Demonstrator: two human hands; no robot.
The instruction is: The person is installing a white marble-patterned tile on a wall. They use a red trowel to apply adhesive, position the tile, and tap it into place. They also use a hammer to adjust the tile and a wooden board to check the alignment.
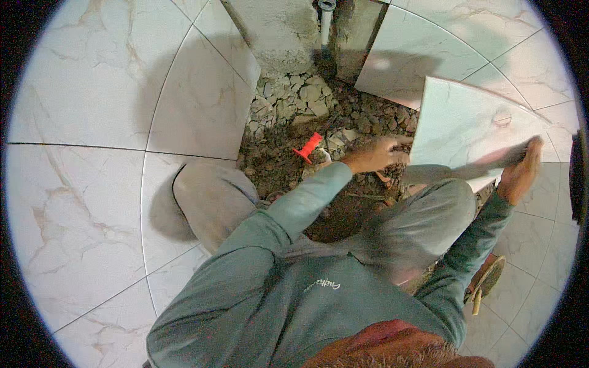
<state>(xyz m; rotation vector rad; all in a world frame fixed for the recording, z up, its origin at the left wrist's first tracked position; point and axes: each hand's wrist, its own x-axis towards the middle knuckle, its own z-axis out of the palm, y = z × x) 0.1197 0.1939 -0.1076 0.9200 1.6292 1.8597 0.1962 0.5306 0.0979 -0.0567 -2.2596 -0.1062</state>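
Fingers (400,157) of my left hand (372,157) point right, slightly apart and blurred, and here they are at the left edge of the tile (457,126)! From my distant seat I can't tell if they're clamped on it or only just beside it. Over on the far side, my right hand (520,175) has its fingers nearly together, pointing up and away along the right end; whether they press the tile, I can't tell either.

So there it is: the tile lies between the two hands, to the right of the left one and to the left of the right one, neither clearly nearer. Its long axis seems to run left to right, sloping down a little rightward, though this lens bends edges. The near edge passes just beyond my right knee (445,205).

Poses now: left forearm (319,193) slants up and right over the rubble (307,95), the wrist past the red handle (309,147); right forearm (481,236) rises steeply outside the knee.
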